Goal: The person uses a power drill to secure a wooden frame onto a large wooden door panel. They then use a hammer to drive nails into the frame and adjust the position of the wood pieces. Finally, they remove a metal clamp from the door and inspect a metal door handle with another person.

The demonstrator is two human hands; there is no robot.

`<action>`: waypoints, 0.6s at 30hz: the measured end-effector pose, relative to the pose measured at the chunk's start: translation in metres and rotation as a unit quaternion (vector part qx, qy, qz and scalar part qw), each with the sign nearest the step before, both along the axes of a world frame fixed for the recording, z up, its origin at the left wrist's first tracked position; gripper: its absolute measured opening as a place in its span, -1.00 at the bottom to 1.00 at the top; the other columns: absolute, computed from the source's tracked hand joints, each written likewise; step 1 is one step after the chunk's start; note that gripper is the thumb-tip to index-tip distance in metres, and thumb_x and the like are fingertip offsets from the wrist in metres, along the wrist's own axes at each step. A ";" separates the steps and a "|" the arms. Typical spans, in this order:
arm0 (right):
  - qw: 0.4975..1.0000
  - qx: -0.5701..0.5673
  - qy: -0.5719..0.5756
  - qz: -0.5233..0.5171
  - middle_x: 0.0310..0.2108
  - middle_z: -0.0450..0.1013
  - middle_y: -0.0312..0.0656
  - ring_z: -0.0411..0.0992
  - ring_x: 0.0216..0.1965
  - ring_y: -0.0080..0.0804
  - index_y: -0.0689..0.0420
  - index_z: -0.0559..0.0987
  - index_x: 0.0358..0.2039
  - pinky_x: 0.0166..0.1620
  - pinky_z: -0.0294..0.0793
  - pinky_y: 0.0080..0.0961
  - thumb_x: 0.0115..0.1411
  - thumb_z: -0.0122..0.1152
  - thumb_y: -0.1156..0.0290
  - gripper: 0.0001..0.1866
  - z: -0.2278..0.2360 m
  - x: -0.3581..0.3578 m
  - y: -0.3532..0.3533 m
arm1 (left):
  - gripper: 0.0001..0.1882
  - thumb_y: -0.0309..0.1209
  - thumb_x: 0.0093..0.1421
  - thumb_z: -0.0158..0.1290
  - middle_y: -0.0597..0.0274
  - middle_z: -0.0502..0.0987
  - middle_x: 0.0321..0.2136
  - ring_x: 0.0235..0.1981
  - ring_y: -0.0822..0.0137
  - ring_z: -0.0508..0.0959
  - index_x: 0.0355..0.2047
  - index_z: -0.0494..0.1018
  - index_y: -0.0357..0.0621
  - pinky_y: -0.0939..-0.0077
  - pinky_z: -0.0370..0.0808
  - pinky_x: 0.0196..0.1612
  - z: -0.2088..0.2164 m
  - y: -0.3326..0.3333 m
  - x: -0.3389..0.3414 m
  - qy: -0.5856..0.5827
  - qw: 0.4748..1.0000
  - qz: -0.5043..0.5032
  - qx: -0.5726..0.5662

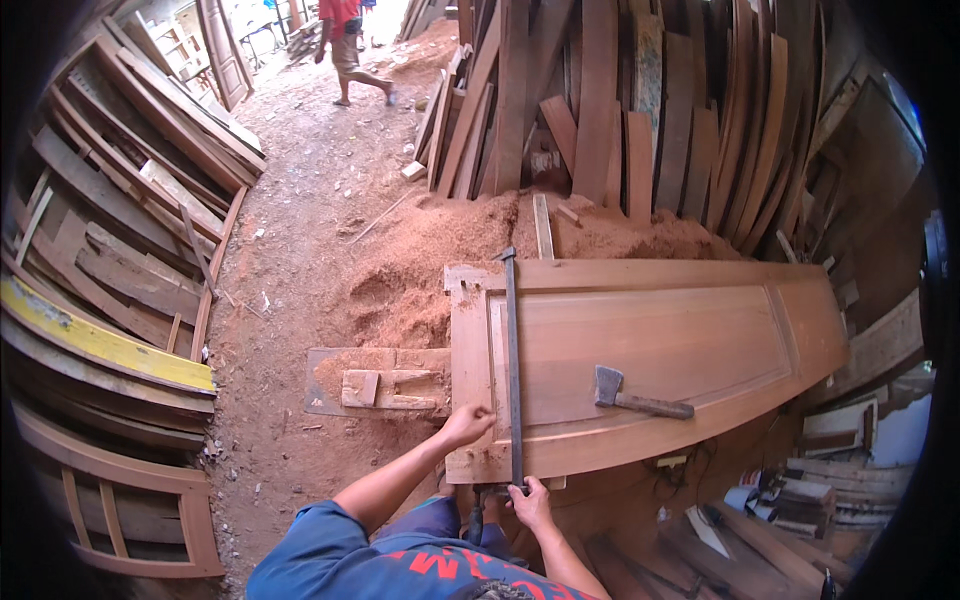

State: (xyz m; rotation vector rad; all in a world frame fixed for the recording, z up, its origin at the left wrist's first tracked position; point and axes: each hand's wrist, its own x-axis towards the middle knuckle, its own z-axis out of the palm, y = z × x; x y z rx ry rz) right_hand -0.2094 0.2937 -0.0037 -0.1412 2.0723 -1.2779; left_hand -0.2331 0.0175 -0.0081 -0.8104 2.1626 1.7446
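A panelled wooden door (640, 330) lies flat in front of me, its end near my left side. Across that end runs a long dark metal bar clamp (514, 370), its head hooked over the far edge. At the near edge, my right hand (532, 503) grips the clamp's lower end, beside its dark screw handle (476, 520). Over the door's end rail, my left hand (467, 426) is closed with the fingertips together, just left of the bar; whatever they may hold is too small to make out. An axe-shaped hammer (640, 397) rests on the door to the right.
Left of the door is a low wooden bench (325, 375) bearing a notched block (385, 388). Sawdust (420, 250) is heaped beyond. Planks (600, 110) lean at the back, with stacked boards (130, 260) on the left. Offcuts (770, 550) lie lower right. A person (345, 45) walks far off.
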 end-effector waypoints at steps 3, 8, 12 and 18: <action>0.999 0.042 0.000 -0.020 -0.57 0.53 -0.19 0.55 -0.58 -0.51 0.28 0.53 -0.30 -0.51 0.49 -0.47 0.26 0.29 0.40 -0.81 0.015 0.007 -0.013 | -0.42 0.01 0.34 0.12 0.20 0.58 -0.32 -0.39 0.39 0.57 0.10 0.45 -0.27 0.46 0.58 -0.26 -0.009 -0.003 -0.048 -0.037 0.989 0.061 0.132; 0.998 0.035 0.011 -0.050 -0.58 0.51 -0.18 0.52 -0.61 -0.52 0.30 0.52 -0.29 -0.52 0.49 -0.44 0.25 0.30 0.40 -0.79 0.030 0.021 -0.030 | -0.32 0.18 0.33 0.04 0.26 0.47 -0.32 -0.47 0.40 0.48 0.14 0.39 -0.16 0.43 0.58 -0.31 -0.014 -0.020 -0.089 -0.126 0.949 0.139 0.254; 0.996 0.055 0.060 -0.039 -0.57 0.53 -0.14 0.55 -0.59 -0.47 0.29 0.52 -0.27 -0.49 0.52 -0.41 0.23 0.31 0.38 -0.77 0.020 0.026 -0.035 | -0.45 0.12 0.36 0.04 0.25 0.47 -0.24 -0.40 0.40 0.49 0.06 0.44 -0.09 0.42 0.60 -0.26 -0.018 -0.029 -0.093 -0.131 0.953 0.115 0.249; 0.983 0.084 0.163 0.015 -0.50 0.55 0.16 0.61 -0.46 0.04 0.24 0.51 -0.25 -0.39 0.55 -0.16 0.16 0.38 0.29 -0.69 0.039 0.036 -0.063 | -0.56 0.05 0.35 0.10 0.37 0.47 -0.35 -0.40 0.48 0.48 -0.06 0.48 -0.06 0.49 0.58 -0.27 -0.023 -0.055 -0.079 -0.094 0.956 0.092 0.261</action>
